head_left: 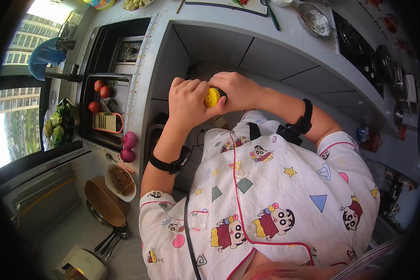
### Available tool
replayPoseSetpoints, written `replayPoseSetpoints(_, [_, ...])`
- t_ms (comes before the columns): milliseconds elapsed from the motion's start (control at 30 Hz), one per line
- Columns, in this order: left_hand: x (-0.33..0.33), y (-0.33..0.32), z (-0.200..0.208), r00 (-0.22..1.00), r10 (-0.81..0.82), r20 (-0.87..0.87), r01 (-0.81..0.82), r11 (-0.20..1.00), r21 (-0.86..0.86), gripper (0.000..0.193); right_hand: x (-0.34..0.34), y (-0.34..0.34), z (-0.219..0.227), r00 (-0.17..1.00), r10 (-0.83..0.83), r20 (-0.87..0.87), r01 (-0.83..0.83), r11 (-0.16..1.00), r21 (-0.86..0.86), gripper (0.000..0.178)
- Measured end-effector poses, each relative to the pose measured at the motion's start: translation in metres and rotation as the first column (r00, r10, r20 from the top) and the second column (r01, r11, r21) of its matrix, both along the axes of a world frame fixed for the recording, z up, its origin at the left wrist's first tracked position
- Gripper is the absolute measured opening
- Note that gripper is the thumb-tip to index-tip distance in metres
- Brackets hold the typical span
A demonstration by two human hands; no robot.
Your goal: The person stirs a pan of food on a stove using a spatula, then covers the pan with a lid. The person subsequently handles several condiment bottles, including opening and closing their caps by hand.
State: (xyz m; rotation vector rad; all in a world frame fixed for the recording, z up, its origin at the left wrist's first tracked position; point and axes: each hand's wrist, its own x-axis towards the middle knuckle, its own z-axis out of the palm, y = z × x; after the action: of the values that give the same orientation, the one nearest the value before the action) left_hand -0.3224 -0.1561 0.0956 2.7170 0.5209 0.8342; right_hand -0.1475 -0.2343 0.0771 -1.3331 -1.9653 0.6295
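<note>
Both of my hands are closed around a dark bottle with a yellow cap (212, 97), held out in front of my body. My left hand (187, 101) grips it from the left, its thumb reaching across below the cap. From the right, my right hand (236, 91) wraps the dark part, fingers curled. Most of the bottle is hidden by the hands, so its shape and contents cannot be made out. The yellow cap is on and faces up towards me.
At left, the sink (86, 126) holds red tomatoes (99, 86) and a grater (106, 122). Red onions (128, 147) lie beside it, near a white dish of brown strips (121, 182). The far counter bears a cutting board (219, 3), a pan with white powder (314, 19) and a stove (354, 42).
</note>
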Motion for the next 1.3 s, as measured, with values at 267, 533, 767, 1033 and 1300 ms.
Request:
replayPoseSetpoints(267, [0.006,0.004,0.001,0.999,0.034,0.008,-0.034,0.998,-0.044,0.044,-0.004,0.007,-0.007,0.988,-0.146,0.042,0.135,0.971,0.196,0.031])
replayPoseSetpoints(533, [0.042,0.007,0.019,0.927,0.262,-0.267,-0.348,0.866,-0.360,0.049,0.027,0.024,0.002,0.925,-0.343,0.161,0.270,0.895,0.356,0.030])
replayPoseSetpoints(767, [0.073,0.027,0.070,0.997,0.006,-0.073,-0.042,0.863,-0.504,0.026,0.092,0.002,0.019,0.960,-0.276,0.051,0.277,0.960,-0.034,0.041])
replayPoseSetpoints(1033, [0.188,0.002,0.053,0.873,-0.481,-0.079,0.362,0.749,-0.555,0.041,0.189,-0.031,0.018,0.976,-0.150,-0.158,0.099,0.952,-0.288,0.040])
replayPoseSetpoints(1300, [0.332,-0.038,0.024,0.967,-0.094,-0.236,-0.046,0.848,-0.529,0.019,0.303,-0.061,-0.011,0.892,-0.446,0.076,0.451,0.890,-0.070,0.039])
